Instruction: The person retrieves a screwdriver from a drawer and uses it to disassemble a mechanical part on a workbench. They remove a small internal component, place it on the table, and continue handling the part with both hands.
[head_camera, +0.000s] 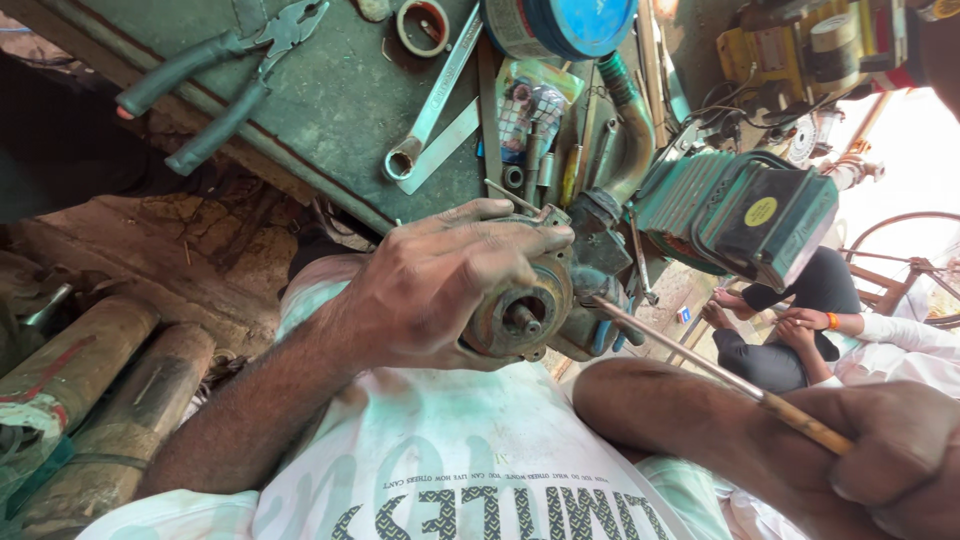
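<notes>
My left hand is wrapped around a rusty, greasy round metal part with a small shaft at its centre, holding it in front of my chest over my white shirt. My right hand, at the lower right, is closed on the yellowish handle of a long screwdriver. Its thin shaft runs up and left, and the tip meets the right side of the part near a blue-grey fitting. The fingers hide most of the part's upper face.
A green metal bench above carries large green-handled pliers, a spanner, a tape ring and a blue-lidded tin. A green engine block stands at right. Another person sits beyond. Rusty pipes lie at left.
</notes>
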